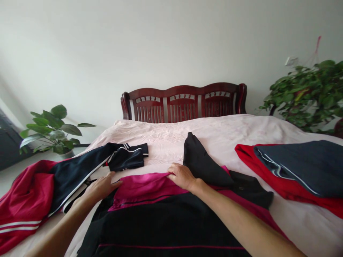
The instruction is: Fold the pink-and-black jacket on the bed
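Observation:
A black and magenta jacket [160, 221] lies spread over the near part of the bed, a thin magenta line running across its black body. My right hand [182, 176] pinches the far magenta edge of it near the middle. At the jacket's left corner is my left hand [100, 187], fingers stretched out and thumb apart, touching the magenta cloth. One black sleeve [200, 159] points away across the sheet, just beyond my right hand. Beside my left hand lies a navy garment [83, 175] with white stripes, joined or overlapped by red cloth [32, 192].
A folded dark blue garment [305, 164] rests on red cloth [284, 189] at the right. The pale pink sheet [166, 142] reaches back to a carved wooden headboard [184, 101]. Leafy plants stand at the left [53, 128] and right [311, 92].

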Available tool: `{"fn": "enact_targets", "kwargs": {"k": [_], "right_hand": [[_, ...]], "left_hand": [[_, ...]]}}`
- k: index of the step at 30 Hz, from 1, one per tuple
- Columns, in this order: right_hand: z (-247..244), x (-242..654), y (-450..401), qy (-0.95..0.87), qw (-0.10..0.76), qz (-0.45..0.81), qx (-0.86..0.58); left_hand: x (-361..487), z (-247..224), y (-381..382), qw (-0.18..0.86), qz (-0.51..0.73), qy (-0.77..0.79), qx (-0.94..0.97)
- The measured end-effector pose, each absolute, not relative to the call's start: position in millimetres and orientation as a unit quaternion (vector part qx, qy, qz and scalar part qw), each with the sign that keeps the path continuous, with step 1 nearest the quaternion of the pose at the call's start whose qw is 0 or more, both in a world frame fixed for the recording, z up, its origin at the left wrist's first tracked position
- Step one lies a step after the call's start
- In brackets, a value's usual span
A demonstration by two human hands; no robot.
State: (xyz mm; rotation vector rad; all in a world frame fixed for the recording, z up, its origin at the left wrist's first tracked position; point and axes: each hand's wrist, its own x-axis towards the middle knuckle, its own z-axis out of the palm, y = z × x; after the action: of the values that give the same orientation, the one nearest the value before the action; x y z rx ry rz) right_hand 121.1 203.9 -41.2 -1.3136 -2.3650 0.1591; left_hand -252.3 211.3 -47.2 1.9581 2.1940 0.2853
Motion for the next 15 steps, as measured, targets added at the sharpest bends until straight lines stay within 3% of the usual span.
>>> {"fn": "enact_targets", "kwargs": {"k": [5,9,11,15], "right_hand": [[-35.6,118.5,214.2,-0.788,0.304,0.069,-0.531],[-40.2,115.2,208.9,-0.775,0.336,0.067,-0.53],[-44.5,111.2,201.5,-0.789,0.317,0.067,-0.522],[-50.0,109.3,184.0,-0.881,0.189,0.118,-0.418]], "left_hand": [[-253.5,-59.5,222.2,0.185,0.21,0.716,0.639],[-248.5,-47.9,227.1,0.195,0.282,0.713,0.612],[-248.7,-40.1,231.2,0.165,0.305,0.721,0.6],[-251.0,-37.5,234.7,0.094,0.256,0.737,0.618]]}}
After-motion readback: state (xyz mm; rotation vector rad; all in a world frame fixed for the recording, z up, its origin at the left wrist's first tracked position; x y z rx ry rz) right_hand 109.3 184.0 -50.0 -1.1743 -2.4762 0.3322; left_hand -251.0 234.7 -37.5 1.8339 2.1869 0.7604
